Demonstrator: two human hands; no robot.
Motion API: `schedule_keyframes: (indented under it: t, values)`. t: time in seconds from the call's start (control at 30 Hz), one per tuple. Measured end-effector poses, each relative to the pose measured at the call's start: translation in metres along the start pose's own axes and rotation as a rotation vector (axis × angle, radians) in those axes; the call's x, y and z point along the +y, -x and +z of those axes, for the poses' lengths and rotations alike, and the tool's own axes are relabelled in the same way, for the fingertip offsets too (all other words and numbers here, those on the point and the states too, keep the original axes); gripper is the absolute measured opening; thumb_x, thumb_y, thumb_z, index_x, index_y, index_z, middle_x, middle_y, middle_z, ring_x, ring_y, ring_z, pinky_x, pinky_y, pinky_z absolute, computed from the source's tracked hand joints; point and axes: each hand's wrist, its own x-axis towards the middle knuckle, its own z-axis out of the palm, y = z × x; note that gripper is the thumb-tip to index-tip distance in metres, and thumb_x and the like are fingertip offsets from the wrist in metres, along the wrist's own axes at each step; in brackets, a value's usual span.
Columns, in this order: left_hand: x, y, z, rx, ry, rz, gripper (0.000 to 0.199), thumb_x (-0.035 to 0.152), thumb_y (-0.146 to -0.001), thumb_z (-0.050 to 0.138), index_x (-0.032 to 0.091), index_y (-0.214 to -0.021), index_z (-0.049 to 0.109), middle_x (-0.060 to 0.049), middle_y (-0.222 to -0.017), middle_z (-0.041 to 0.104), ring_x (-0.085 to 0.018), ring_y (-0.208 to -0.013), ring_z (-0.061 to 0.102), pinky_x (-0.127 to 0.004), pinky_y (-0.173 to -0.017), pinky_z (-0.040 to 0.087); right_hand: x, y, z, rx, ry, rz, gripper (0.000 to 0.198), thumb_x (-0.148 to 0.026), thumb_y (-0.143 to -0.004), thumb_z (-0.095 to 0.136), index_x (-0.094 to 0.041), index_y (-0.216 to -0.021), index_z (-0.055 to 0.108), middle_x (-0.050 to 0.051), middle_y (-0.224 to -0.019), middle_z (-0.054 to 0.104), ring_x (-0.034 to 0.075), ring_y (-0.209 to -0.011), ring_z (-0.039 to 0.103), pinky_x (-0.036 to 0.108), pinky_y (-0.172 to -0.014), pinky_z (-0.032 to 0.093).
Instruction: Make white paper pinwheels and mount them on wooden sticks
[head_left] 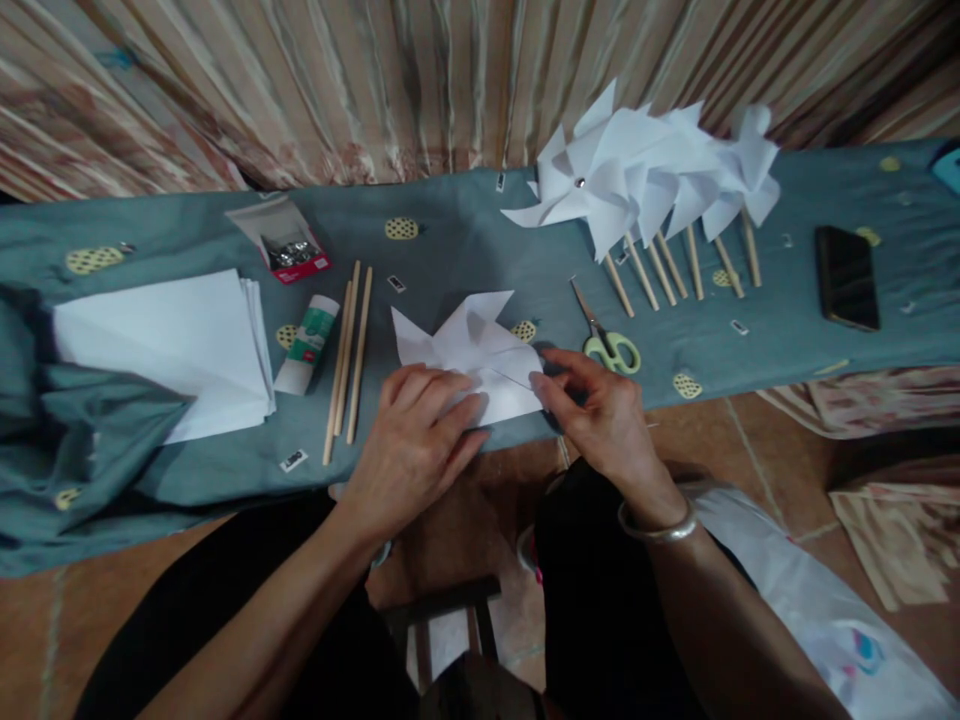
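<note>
The paper pinwheel (469, 350) is lying on the blue-green tablecloth (450, 260) at the centre of the frame, near the cloth's lower edge, and both hands are resting on it. The left hand (420, 425) is covering its lower left part, fingers bending and bunching close together; whether they are pinching any paper underneath, I cannot tell. The right hand (600, 410) is touching the sheet's right side, thumb and forefinger curving with a small gap showing between them, and I am not able to tell whether their tips are gripping the flap. To my eye, the step in hand is shaping the vanes: points are already sticking out on the upper side, while the lower right part is looking flatter. The next move, I'm judging, is calling for light fingertips on that right flap and a steady left hand over the middle. In the upper right, made-up pinwheels (607, 180) are overlapping in a row (quite a little crowd, their sticks slanting downward). Green-handled scissors (611, 348) are lying right of centre, and 3 wooden sticks (360, 355) are lying left of centre, beside a green-and-white tube (307, 345).
</note>
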Motion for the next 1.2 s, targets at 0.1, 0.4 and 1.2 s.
schedule_keyframes:
  t: [0.1,0.4,1.2]
  values:
    - [0.004,0.000,0.003,-0.025,-0.014,0.013,0.021,0.021,-0.087,0.061,0.016,-0.108,0.061,-0.009,-0.109,0.067,-0.026,-0.104,0.057,-0.049,-0.095,0.044,0.000,0.001,0.000,-0.037,-0.052,0.036,0.034,-0.038,-0.085,0.062,-0.017,-0.111,0.068,-0.001,-0.064,0.067,0.016,-0.057,0.063,0.028,-0.057,0.049]
    - [0.001,0.001,0.007,-0.017,-0.023,0.034,0.019,0.016,-0.087,0.059,0.016,-0.106,0.061,-0.008,-0.107,0.066,-0.025,-0.104,0.056,-0.049,-0.100,0.044,-0.003,0.003,-0.003,-0.071,0.024,0.028,0.033,-0.037,-0.087,0.061,-0.016,-0.112,0.067,0.000,-0.066,0.069,0.016,-0.058,0.065,0.027,-0.057,0.047]
    - [-0.007,0.000,0.001,0.064,-0.034,0.004,0.018,0.019,-0.087,0.060,0.018,-0.104,0.062,-0.007,-0.107,0.067,-0.023,-0.102,0.058,-0.058,-0.111,0.034,-0.004,0.008,0.001,0.040,0.189,-0.473,0.024,-0.016,-0.090,0.050,-0.020,-0.104,0.069,0.011,-0.138,0.053,0.030,-0.125,0.051,0.051,-0.104,0.042]
